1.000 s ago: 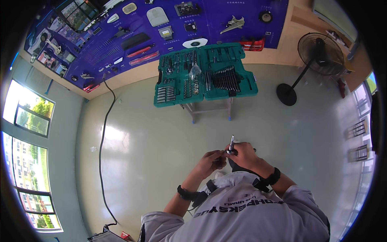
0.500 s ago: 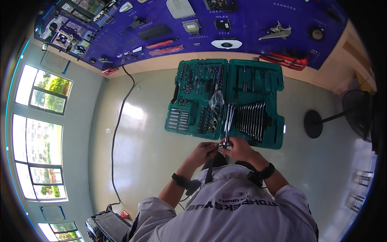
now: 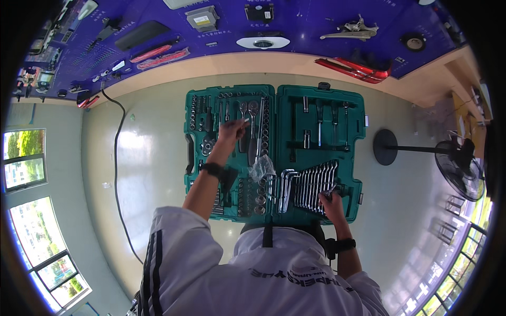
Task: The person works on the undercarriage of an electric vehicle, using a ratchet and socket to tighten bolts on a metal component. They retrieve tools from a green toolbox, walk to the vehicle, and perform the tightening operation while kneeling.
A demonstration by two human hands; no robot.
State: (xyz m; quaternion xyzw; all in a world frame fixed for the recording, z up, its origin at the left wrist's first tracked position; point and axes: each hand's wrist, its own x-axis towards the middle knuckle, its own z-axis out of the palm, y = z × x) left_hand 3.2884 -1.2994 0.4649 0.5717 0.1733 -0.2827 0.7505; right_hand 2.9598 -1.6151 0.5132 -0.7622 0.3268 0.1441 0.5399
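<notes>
1. Reaching over the case [image 3: 292, 118]: left hand [image 3: 232, 130]; forearm [image 3: 202, 190] extended, fingers pinched on a bright piece [image 3: 246, 120] beside the ratchets [image 3: 253, 109];
2. Pointing forward: right hand [image 3: 332, 204]; fingers curled round a tool [image 3: 330, 191] over the wrenches [image 3: 313, 185].

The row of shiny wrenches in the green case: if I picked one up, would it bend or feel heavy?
One of the wrenches would probably be stiff and fairly heavy for its slim size, since it looks like solid metal. Its shiny surface might feel slippery. Pushed, it'd likely slide, not roll, with that long shape.
</notes>
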